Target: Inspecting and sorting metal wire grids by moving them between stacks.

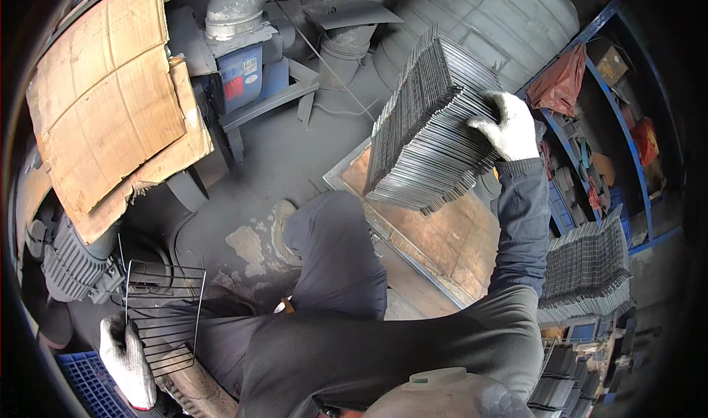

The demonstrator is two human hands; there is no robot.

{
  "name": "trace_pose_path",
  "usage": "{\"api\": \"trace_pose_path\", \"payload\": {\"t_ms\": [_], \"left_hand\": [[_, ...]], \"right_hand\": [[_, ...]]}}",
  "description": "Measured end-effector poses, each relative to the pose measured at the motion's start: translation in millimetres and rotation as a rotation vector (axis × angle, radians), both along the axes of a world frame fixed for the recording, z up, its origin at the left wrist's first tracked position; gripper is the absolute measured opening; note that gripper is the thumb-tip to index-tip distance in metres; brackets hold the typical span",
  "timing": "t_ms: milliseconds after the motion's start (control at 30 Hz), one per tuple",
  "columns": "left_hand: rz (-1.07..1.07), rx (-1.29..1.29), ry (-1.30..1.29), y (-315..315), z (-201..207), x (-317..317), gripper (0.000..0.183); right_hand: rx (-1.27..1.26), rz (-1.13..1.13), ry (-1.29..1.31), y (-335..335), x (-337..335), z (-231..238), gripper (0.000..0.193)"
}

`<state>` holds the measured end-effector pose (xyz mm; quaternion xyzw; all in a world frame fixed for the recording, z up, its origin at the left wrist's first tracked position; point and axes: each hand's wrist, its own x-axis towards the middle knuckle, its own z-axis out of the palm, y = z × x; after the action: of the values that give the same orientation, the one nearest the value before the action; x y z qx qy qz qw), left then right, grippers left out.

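Note:
At the lower left, my left hand [130,365], in a white knit glove, is closed round the side of a black wire rack [166,311] with thin parallel cross wires and a bent-up end. My right hand [509,129], also gloved, is at the upper right side of a tall stack of thin grey metal racks [435,134]. Its thumb and fingers grip the edge of the stack; the fingertips are partly lost among the layers. That stack stands tilted on a brown-topped board with a metal rim [442,248].
A similar stack [586,270] stands right of my arm, near blue shelving [627,134] holding mixed items. Large cardboard sheets [110,101] cover something at the left, above a finned motor [77,263]. A blue machine [241,78] with a duct [243,5] and a grey tank [479,19] are farther off.

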<state>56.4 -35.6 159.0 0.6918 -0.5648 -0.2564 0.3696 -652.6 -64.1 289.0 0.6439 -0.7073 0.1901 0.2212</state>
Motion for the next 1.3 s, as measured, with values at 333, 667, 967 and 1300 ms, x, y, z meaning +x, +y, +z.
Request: {"api": "trace_pose_path", "payload": {"t_ms": [333, 667, 967, 1300], "left_hand": [[-0.048, -0.026, -0.041, 0.8, -10.6, -0.9, 0.010], [-0.090, -0.045, -0.016, 1.6, -8.2, -7.6, 0.009], [-0.188, -0.092, 0.039, 0.3, -30.0, -4.0, 0.012], [-0.195, -0.045, -0.029, -7.9, -28.5, -4.3, 0.008]], "right_hand": [[0.005, 0.043, -0.001, 6.3, 0.2, 3.9, 0.059], [0.009, -0.002, 0.246, 9.7, 3.6, 2.0, 0.054], [0.130, 0.017, -0.133, 9.4, -2.7, 27.4, 0.061], [0.096, 0.082, 0.044, 5.5, -17.6, 20.7, 0.056]]}}
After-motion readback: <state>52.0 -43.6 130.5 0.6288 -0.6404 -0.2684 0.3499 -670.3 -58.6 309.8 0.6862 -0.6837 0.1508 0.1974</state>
